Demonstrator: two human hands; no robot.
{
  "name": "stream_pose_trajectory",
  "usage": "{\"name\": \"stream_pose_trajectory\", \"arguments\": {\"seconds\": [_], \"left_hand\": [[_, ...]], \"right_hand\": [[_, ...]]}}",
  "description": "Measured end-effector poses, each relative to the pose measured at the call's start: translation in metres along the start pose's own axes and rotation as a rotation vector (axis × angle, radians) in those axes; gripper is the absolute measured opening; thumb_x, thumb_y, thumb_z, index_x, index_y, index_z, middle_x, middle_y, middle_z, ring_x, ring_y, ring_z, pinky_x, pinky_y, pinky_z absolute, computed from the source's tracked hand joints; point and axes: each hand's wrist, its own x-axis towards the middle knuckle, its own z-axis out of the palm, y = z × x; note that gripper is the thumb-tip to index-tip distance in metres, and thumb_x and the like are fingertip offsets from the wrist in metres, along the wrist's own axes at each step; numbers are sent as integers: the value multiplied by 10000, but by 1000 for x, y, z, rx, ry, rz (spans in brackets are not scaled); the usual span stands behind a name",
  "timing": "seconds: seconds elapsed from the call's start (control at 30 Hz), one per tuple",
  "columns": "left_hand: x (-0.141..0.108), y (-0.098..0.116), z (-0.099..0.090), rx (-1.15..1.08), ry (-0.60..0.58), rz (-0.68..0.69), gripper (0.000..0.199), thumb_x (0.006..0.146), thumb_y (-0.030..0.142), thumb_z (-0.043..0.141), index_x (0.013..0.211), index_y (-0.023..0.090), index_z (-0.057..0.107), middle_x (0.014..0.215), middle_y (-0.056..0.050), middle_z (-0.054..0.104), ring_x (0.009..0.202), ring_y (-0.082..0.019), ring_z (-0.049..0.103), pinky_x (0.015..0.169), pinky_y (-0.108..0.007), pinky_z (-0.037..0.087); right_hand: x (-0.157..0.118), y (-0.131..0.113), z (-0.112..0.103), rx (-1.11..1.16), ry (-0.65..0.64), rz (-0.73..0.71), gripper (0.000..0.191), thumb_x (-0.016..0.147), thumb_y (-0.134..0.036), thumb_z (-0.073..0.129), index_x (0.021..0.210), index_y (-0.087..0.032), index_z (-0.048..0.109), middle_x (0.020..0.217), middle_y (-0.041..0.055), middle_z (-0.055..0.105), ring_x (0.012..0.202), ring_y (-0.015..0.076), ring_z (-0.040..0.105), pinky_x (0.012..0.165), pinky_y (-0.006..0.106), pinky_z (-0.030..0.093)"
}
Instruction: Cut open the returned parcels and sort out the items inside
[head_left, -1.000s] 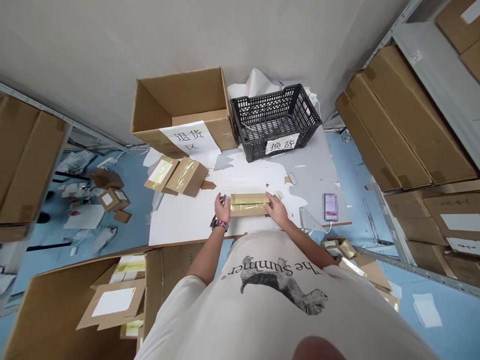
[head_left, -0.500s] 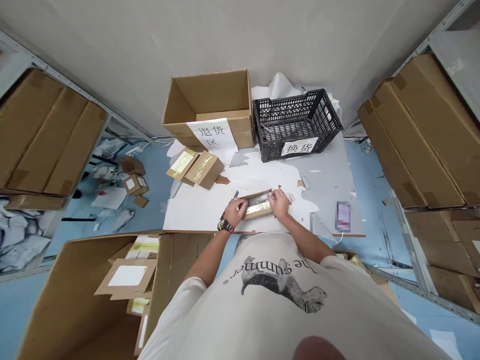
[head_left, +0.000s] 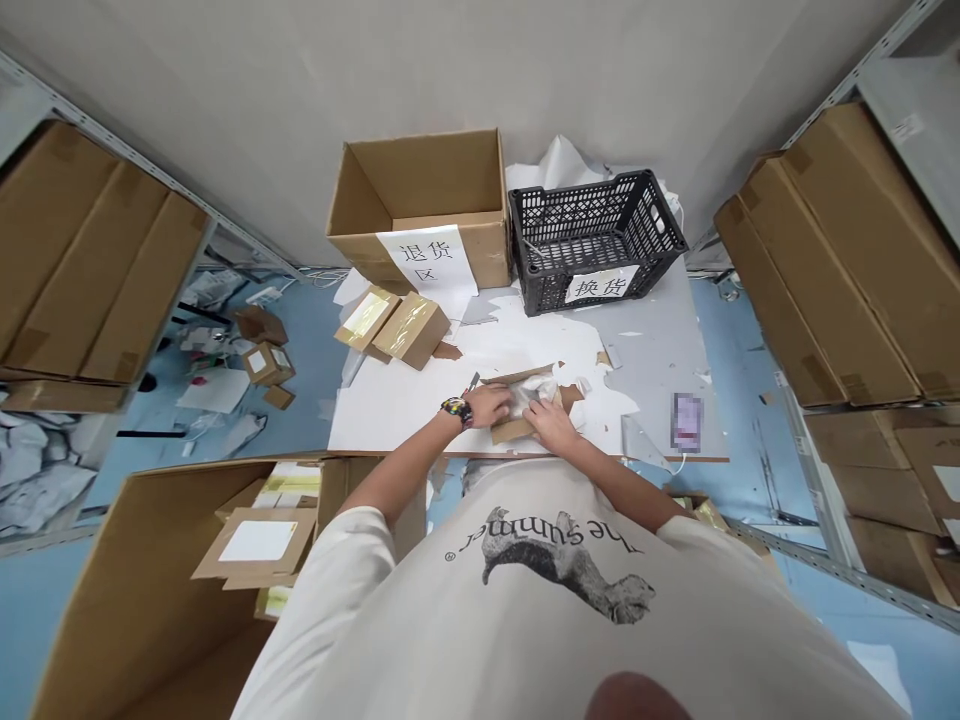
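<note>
A small opened cardboard box (head_left: 512, 432) lies near the front edge of the white work table (head_left: 390, 420), its flaps up and crumpled whitish plastic packaging (head_left: 538, 386) showing inside. My left hand (head_left: 491, 405), with a colourful watch on its wrist, is closed over the box's left end, fingertips at the opening. Across the near side reaches my right hand (head_left: 551, 422), its fingers bent onto the packaging; the fingertips are partly hidden. Just behind my left hand lies a slim dark cutter (head_left: 473, 381).
Two taped cartons (head_left: 411, 330) stand at the table's left. Behind them is a large open carton (head_left: 442, 255) with a paper sign, beside a black plastic crate (head_left: 600, 240). A phone (head_left: 686, 422) with a cable lies right. A big box (head_left: 150, 560) of parcels stands lower left.
My left hand has moved slightly right and further over the box opening. My right hand has come down from the box's far right corner to its near side. The flaps stand wider apart.
</note>
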Motion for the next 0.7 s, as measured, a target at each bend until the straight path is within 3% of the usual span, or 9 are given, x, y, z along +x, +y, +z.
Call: {"name": "stream_pose_trajectory", "arguments": {"seconds": [0.13,0.23,0.33,0.43,0.53,0.63,0.7], "left_hand": [[-2,0,3,281,-75,72,310,835,595,898,924,305,831,1159,-153,770,1407,-427,609,1370,-615,332],[-8,-5,0,347,3,134,355,880,625,858,808,280,808,1125,-186,712,1365,-448,598,1363,-632,324],[-22,-13,-3,372,71,114,321,886,569,878,821,261,813,1097,-185,678,1339,-466,599,1337,-665,338],[-39,-17,5,359,160,68,376,907,545,882,1158,266,856,1253,-193,701,1422,-474,575,1372,-683,275],[-46,-11,23,407,202,28,707,936,539,869,1580,306,694,1565,-195,651,1577,-482,474,1416,-724,96],[-43,-5,40,450,242,-4,911,899,530,919,1714,327,565,1750,-184,530,1672,-496,366,1399,-765,-72],[-40,-5,46,433,272,-12,928,886,536,934,1712,320,569,1785,-193,490,1699,-493,335,1397,-760,-87]], "right_hand": [[1,5,-8,141,-35,-34,452,1157,-601,569,1324,-272,831,1386,150,776,1313,365,608,1167,533,447],[9,7,-18,78,-14,37,447,1148,-568,578,1157,-246,888,1237,187,815,1346,409,575,1194,592,389],[16,7,-29,-64,10,46,311,1080,-431,680,1129,-208,891,1252,231,790,1371,448,524,1176,610,365],[15,11,-41,-172,31,54,285,1054,-283,648,1194,-167,868,1276,271,754,1349,456,506,1119,595,378],[4,24,-52,-210,86,129,351,1062,-194,550,1256,-143,838,1281,304,732,1317,466,498,1082,606,377],[-9,40,-59,-243,168,178,394,1057,-170,539,1361,-152,788,1436,306,691,1361,474,481,1094,618,384],[-12,46,-57,-245,149,162,373,1050,-174,576,1359,-158,784,1439,298,698,1388,472,492,1115,615,400]]}}
